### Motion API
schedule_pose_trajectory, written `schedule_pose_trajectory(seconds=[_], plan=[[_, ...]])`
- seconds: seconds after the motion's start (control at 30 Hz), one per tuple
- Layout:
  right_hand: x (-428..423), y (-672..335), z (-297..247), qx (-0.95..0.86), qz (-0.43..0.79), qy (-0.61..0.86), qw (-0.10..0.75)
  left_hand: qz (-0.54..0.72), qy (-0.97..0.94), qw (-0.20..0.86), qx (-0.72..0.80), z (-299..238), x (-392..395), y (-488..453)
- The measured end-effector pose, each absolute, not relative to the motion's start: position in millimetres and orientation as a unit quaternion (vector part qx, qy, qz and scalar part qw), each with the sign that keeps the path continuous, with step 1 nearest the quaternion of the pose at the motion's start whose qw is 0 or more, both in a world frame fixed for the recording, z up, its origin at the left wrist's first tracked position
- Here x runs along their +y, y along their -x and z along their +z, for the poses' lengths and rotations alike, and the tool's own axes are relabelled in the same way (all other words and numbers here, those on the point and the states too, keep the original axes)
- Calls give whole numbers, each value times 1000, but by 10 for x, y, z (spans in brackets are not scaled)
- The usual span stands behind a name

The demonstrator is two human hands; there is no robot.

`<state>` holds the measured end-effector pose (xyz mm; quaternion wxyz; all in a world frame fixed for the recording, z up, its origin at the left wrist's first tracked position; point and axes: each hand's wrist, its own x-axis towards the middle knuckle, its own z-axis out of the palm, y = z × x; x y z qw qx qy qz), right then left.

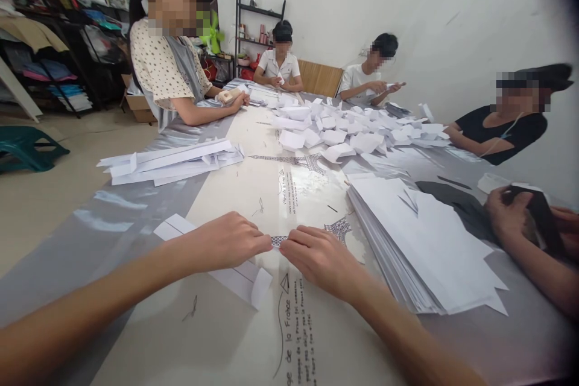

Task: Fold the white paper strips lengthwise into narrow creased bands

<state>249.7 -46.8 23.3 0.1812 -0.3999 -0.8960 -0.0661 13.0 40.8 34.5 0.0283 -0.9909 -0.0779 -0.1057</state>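
My left hand (pixel 228 242) and my right hand (pixel 319 256) meet fingertip to fingertip over the table near the front edge. Both are closed, pressing down on a long folded strip of white paper (pixel 235 277) that runs from the left under my left hand. The strip's folded end sticks out below my hands. Just right of my right hand lies a thick stack of white paper sheets (pixel 425 241).
The table (pixel 136 205) has a shiny cover printed with Eiffel towers. Long folded strips (pixel 172 160) lie at left, a heap of folded paper pieces (pixel 344 129) farther back. Several other people sit around the table; a person's hands at right hold a dark phone (pixel 538 211).
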Motion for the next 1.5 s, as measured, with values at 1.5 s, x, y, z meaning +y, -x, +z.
schedule_pose_trajectory(seconds=[1.5], plan=[[-395,-2717,286,-835,160,476,225,-134,988,-25,-80,444,718,60]])
